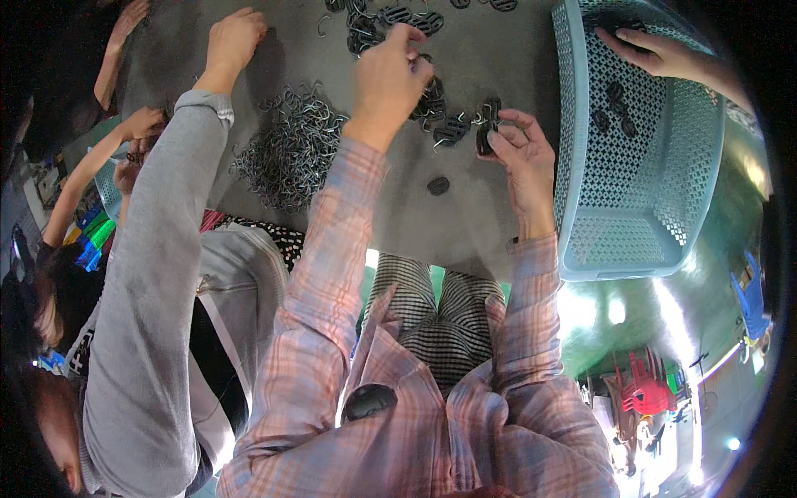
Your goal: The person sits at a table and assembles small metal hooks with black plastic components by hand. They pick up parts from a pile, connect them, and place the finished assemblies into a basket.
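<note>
My right hand [530, 163] pinches a small black plastic buckle [484, 139] between thumb and fingers, just above the grey table. At the table's middle, my left hand [391, 81] has its fingers curled together over a cluster of black buckles fitted with metal hooks [433, 104]. Its fingertips are partly hidden, so what they hold cannot be made out. Between my hands lies another black buckle with a hook [451, 130]. Closer to me, a lone dark oval piece [437, 184] rests on the table. Left of my left forearm sits a heap of loose metal hooks [290, 149].
A light blue plastic basket [571, 158] stands at the right, several black pieces inside, with another person's hand [652, 55] over it. On my left, a co-worker in a grey sleeve [158, 274] reaches across the table. More hands work at the far left.
</note>
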Demonstrator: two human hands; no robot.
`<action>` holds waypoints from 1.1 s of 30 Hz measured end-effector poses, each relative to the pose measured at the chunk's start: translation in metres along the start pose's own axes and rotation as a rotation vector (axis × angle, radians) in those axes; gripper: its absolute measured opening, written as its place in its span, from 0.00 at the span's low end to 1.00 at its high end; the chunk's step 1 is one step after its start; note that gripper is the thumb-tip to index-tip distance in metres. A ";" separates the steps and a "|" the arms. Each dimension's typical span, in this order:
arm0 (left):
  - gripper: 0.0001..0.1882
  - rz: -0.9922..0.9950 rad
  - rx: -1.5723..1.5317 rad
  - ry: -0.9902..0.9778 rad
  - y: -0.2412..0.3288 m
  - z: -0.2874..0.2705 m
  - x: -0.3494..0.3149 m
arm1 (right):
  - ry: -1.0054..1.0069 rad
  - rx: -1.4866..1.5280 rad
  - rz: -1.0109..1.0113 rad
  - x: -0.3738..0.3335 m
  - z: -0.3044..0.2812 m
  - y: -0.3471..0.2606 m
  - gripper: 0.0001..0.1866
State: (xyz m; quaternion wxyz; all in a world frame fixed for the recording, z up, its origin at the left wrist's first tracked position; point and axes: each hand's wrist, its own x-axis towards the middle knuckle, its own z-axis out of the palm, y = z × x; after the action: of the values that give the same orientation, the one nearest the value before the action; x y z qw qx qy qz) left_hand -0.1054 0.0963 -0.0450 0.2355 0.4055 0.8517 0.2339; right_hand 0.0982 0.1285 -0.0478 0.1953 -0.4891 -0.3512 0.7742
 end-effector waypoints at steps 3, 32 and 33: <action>0.14 -0.279 -0.630 -0.007 -0.008 -0.014 -0.009 | 0.097 -0.902 -0.308 -0.006 -0.011 0.010 0.17; 0.09 -0.539 -1.210 -0.049 -0.041 -0.033 -0.039 | -0.418 0.301 -0.107 0.010 -0.004 -0.020 0.12; 0.10 -0.517 -1.001 -0.084 -0.040 -0.027 -0.040 | -0.399 0.394 -0.148 0.006 0.001 -0.019 0.15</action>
State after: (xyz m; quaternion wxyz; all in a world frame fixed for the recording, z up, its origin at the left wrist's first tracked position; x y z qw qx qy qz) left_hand -0.1225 0.0366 -0.0387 0.4826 0.0315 0.6984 0.5277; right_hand 0.0938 0.1446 -0.0370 0.2698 -0.2528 -0.2602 0.8920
